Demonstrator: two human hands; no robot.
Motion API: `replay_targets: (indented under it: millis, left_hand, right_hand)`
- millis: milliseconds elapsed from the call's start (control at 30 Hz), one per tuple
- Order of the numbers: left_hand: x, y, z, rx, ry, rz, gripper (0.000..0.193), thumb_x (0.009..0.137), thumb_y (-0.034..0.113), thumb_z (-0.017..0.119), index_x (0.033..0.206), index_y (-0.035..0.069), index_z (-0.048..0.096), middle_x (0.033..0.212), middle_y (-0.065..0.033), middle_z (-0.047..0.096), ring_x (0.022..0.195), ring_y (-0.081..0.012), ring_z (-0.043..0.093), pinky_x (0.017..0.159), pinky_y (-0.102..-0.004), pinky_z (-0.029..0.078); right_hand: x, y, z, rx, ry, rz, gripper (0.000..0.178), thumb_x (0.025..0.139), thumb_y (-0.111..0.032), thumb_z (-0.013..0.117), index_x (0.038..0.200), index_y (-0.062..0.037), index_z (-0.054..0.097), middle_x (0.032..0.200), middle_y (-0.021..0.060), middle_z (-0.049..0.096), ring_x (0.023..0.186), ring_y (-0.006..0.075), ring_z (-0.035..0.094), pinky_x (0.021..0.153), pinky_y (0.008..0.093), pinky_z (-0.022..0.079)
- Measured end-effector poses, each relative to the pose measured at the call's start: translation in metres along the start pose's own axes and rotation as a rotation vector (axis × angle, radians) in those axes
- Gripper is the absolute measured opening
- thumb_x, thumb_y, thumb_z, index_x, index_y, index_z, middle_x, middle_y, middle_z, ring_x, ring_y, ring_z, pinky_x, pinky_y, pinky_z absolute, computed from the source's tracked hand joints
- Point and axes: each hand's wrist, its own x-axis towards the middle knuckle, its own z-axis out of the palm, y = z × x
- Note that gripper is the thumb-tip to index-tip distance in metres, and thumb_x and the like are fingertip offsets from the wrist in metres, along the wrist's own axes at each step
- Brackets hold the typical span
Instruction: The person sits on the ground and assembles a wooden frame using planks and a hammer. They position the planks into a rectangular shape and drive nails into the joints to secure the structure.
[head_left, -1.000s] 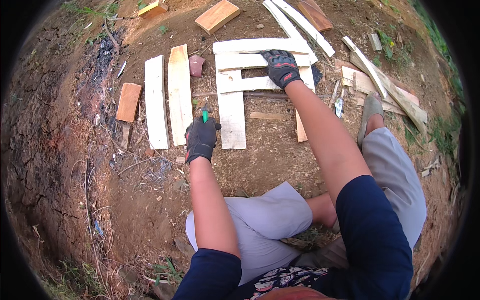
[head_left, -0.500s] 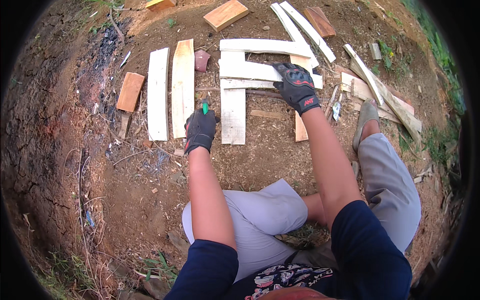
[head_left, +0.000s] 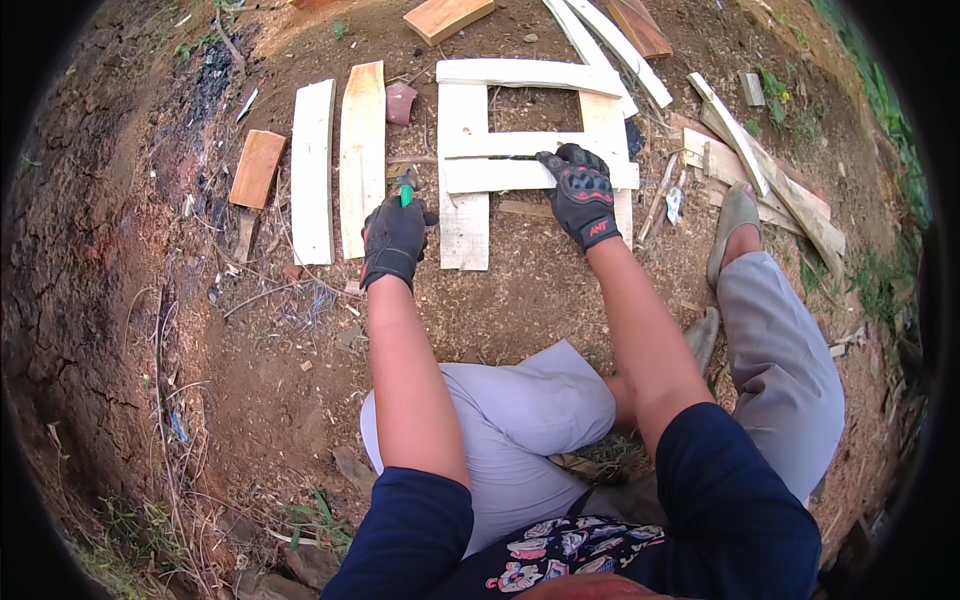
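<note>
My right hand (head_left: 583,197), in a black glove with red trim, grips the lower pale wooden board (head_left: 500,177) near its right end. Just above it lies a middle crosspiece (head_left: 515,144), with a narrow gap between them. A top crosspiece (head_left: 530,73) spans the far ends of two uprights, the left upright (head_left: 464,240) and the right upright (head_left: 602,112). My gloved left hand (head_left: 393,237) is closed around a green-handled tool (head_left: 406,195), its kind mostly hidden by the fingers. That hand is near the foot of a loose board (head_left: 362,150).
Another pale board (head_left: 313,175) and a reddish-brown block (head_left: 257,168) lie at the left. Farther off are an orange-brown block (head_left: 448,18) and long strips (head_left: 620,50). Scrap planks (head_left: 765,175) are piled at the right, near my foot (head_left: 738,225).
My right hand has drawn the lower board toward me, widening its spacing from the top crosspiece. The left hand keeps the green-handled tool. The whole view has shifted slightly.
</note>
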Motion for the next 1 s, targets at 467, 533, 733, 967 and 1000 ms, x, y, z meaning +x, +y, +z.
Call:
replay_targets:
  millis: [467,533,733,967,1000]
  left_hand:
    - [-0.009,0.009,0.000,-0.152,-0.063,-0.031,0.034,0.101,0.024,0.062,0.126,0.002,0.070,0.100,-0.0109,0.082,0.053,-0.0115,0.055,0.049,-0.0311,0.046]
    - [-0.010,0.010,0.000,-0.149,-0.062,-0.035,0.034,0.101,0.024,0.062,0.125,0.002,0.070,0.100,-0.0113,0.081,0.053,-0.0116,0.054,0.049,-0.0309,0.045]
    - [-0.005,0.002,-0.002,-0.153,-0.051,-0.028,0.033,0.100,0.024,0.064,0.125,0.002,0.070,0.099,-0.0104,0.082,0.053,-0.0117,0.055,0.049,-0.0304,0.046]
    - [-0.005,0.008,0.000,-0.075,-0.058,-0.038,0.034,0.101,0.024,0.063,0.126,0.002,0.069,0.098,-0.0084,0.082,0.054,-0.0109,0.056,0.050,-0.0306,0.048]
    - [-0.004,0.006,0.000,-0.080,-0.057,-0.037,0.034,0.101,0.025,0.063,0.126,0.002,0.069,0.098,-0.0081,0.082,0.055,-0.0110,0.056,0.050,-0.0306,0.048]
  right_hand:
    - [-0.019,0.000,0.022,-0.013,0.113,-0.071,0.051,0.095,-0.005,0.057,0.143,-0.0200,0.069,0.133,0.0136,0.067,0.128,0.0341,0.061,0.114,0.0493,0.045]
    - [-0.019,-0.002,0.021,0.003,0.127,-0.073,0.051,0.095,-0.005,0.058,0.142,-0.0204,0.070,0.132,0.0134,0.067,0.128,0.0340,0.061,0.114,0.0492,0.045]
    - [-0.020,-0.007,0.022,0.044,0.144,-0.051,0.052,0.094,-0.005,0.059,0.142,-0.0211,0.070,0.133,0.0132,0.067,0.129,0.0346,0.060,0.114,0.0498,0.045]
    - [-0.022,-0.003,0.034,0.093,0.147,-0.032,0.057,0.092,-0.003,0.059,0.145,-0.0238,0.069,0.136,0.0141,0.066,0.131,0.0370,0.059,0.115,0.0517,0.044]
    - [-0.021,-0.003,0.034,0.090,0.143,-0.032,0.057,0.092,-0.004,0.059,0.145,-0.0240,0.069,0.137,0.0142,0.066,0.132,0.0372,0.059,0.115,0.0519,0.044]
